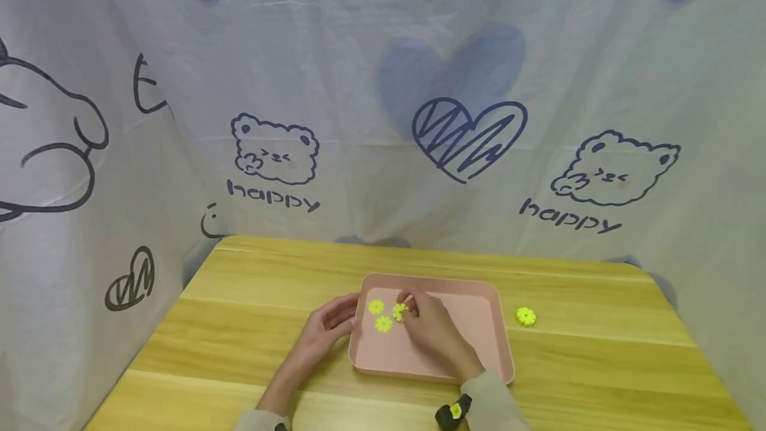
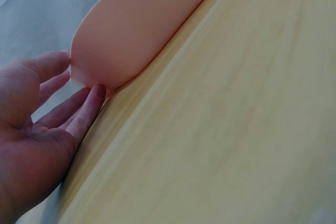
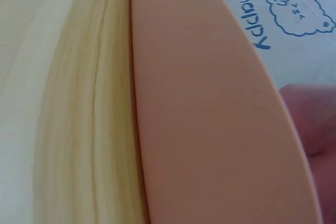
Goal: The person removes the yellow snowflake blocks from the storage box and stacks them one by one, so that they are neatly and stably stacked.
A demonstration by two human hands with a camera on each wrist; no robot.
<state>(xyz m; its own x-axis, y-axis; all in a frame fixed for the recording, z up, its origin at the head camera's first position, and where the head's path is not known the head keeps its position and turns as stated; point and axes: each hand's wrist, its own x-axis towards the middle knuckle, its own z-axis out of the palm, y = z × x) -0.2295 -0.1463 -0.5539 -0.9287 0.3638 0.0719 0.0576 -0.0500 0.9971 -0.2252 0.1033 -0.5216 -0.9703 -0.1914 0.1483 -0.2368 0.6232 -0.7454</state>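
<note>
Your right hand point(image 1: 433, 326) is over the pink tray point(image 1: 474, 328), its fingers pinching a yellow flower-shaped piece point(image 1: 399, 312); whether that piece touches the tray floor, you can't tell. Two matching pieces point(image 1: 383, 324) lie just beside it, in the tray's left part. Your left hand point(image 1: 323, 330) rests its loosely extended fingers against the tray's outer left side (your left wrist view shows the fingertips touching it). Another yellow piece point(image 1: 526, 316) sits on the desk point(image 1: 269, 285), right of the tray.

Yellow flower discs point(image 1: 383, 324) lie inside and right of a pink tray point(image 1: 479, 318).
</note>
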